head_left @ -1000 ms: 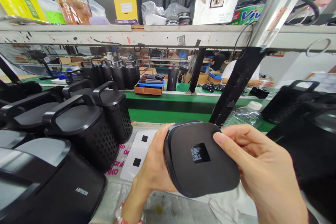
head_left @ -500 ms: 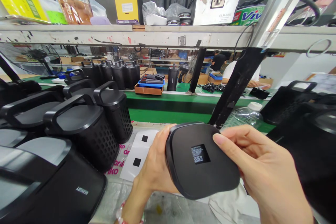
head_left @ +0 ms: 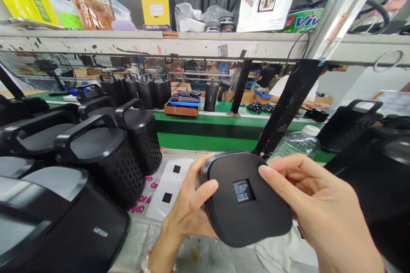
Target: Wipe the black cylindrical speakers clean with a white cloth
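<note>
A black speaker is held between my hands, its flat, rounded-corner base turned toward me. A small black label with white print sits near the middle of that base. My left hand grips the speaker's left side, the thumb resting at the base's edge. On the upper right corner lies the thumb of my right hand, with its other fingers curled behind. The speaker's far side is hidden. Left of it, a white sheet carries black square stickers.
Several black handled speakers crowd the bench on the left. More dark speakers stand at right, near a clear plastic bottle. A slanted black post rises behind my right hand. Overhead runs a loaded shelf; a person sits beyond.
My left thumb has come round onto the edge of the speaker's base. The speaker has shifted slightly downward, while my right hand keeps nearly the same place.
</note>
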Demonstrator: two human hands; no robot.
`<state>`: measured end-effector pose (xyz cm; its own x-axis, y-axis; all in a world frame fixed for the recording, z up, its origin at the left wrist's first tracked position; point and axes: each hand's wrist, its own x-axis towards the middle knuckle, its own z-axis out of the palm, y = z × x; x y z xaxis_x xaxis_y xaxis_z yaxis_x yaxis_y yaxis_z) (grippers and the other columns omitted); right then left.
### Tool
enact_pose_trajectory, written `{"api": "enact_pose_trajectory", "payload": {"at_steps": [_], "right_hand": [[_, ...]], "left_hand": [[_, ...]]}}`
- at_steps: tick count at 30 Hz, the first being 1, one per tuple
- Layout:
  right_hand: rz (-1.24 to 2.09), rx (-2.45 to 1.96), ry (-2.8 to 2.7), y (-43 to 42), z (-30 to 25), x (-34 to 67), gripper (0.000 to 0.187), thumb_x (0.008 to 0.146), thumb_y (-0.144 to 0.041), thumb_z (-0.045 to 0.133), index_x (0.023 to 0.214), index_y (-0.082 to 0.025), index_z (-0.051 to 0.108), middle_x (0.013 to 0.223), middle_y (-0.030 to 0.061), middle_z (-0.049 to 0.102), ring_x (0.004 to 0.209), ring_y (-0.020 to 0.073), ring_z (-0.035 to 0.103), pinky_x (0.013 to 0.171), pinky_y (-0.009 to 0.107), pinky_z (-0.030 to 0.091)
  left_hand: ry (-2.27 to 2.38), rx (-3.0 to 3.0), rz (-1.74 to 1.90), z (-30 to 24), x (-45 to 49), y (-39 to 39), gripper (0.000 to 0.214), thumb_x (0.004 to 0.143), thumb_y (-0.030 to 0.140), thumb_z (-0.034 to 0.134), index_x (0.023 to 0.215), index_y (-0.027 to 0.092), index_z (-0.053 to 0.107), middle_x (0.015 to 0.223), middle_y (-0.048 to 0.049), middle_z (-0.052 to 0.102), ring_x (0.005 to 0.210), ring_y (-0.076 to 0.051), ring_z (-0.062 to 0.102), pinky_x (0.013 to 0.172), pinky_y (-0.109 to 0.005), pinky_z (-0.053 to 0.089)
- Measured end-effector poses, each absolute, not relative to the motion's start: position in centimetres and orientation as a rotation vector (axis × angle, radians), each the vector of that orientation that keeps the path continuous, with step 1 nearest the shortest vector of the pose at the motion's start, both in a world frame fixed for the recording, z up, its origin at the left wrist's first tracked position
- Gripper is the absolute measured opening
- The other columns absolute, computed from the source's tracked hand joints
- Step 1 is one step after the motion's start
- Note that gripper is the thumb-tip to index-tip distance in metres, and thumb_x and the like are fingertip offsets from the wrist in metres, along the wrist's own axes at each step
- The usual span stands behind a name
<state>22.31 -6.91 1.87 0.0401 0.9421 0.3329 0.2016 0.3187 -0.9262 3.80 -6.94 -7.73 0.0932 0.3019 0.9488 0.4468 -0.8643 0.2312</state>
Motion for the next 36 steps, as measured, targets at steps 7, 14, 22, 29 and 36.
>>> {"api": "enact_pose_trajectory", "payload": {"at_steps": [7,14,22,29,36], "right_hand": [[0.828,-1.088,-1.431,-6.8,1.8,22.4,0.027,0.070,-0.045,0.078,0.068,-0.022,0.064,0.052,-0.0016,0.055,0.045,0.0093,0.040,0.036,0.021,0.025],[0.878,-1.061,-1.397,-6.6,1.7,22.5,0.025,0.069,-0.043,0.080,0.069,-0.023,0.066,0.058,-0.0005,0.061,0.049,0.0109,0.048,0.042,0.021,0.035],[0.761,-1.051,-1.517,-6.7,1.6,22.4,0.025,0.075,-0.045,0.074,0.072,-0.023,0.064,0.063,-0.0006,0.062,0.051,0.0118,0.051,0.045,0.022,0.039],[-0.071,-1.080,-1.958,-5.8,2.3,22.4,0.026,0.093,-0.038,0.053,0.072,-0.023,0.051,0.048,-0.0063,0.050,0.038,0.0100,0.044,0.042,0.023,0.030],[-0.621,-1.538,-2.010,-4.8,3.6,22.7,0.041,0.095,-0.055,0.040,0.066,-0.025,0.042,0.039,-0.0016,0.042,0.033,0.0196,0.045,0.042,0.027,0.017]], "left_hand": [[-0.703,-2.268,-1.843,-7.2,3.7,-7.0,0.104,0.065,0.039,0.084,0.148,0.029,0.023,0.150,-0.0175,0.034,0.131,-0.033,0.046,0.101,-0.050,0.048],[-0.743,-2.254,-1.811,-7.2,3.6,-7.1,0.104,0.066,0.040,0.082,0.150,0.029,0.022,0.150,-0.0162,0.035,0.132,-0.033,0.046,0.102,-0.051,0.049],[-0.725,-2.254,-1.816,-7.3,3.4,-7.0,0.105,0.064,0.045,0.083,0.150,0.028,0.025,0.148,-0.0184,0.037,0.131,-0.037,0.047,0.100,-0.053,0.049],[-0.769,-2.191,-1.821,-7.8,3.5,-6.5,0.107,0.059,0.048,0.084,0.149,0.029,0.028,0.147,-0.0194,0.040,0.128,-0.039,0.050,0.095,-0.055,0.051],[-0.834,-2.161,-1.726,-7.3,5.1,-6.3,0.110,0.054,0.049,0.087,0.146,0.025,0.031,0.145,-0.0242,0.043,0.127,-0.040,0.051,0.094,-0.055,0.052]]}}
